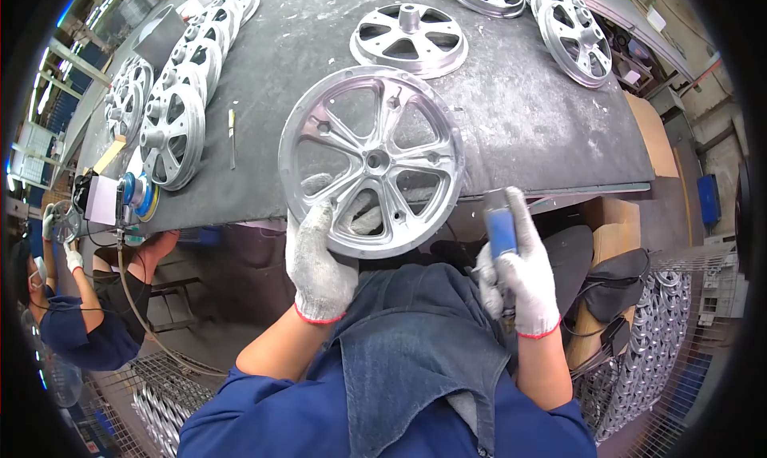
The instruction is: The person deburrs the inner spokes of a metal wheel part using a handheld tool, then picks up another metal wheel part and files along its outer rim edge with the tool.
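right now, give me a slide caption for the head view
Gloved left hand grips a spoked metal wheel; right hand holds a blue-and-grey tool.

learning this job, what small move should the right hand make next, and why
Probably bring the blue tool left to the wheel: the left hand grips the wheel, while the right hand holds the tool up beside it, not touching.

My gloved left hand (322, 258) clasps, thumb uppermost; my gloved right hand (529, 278) curls in a grip, one finger (523, 218) extended forward.
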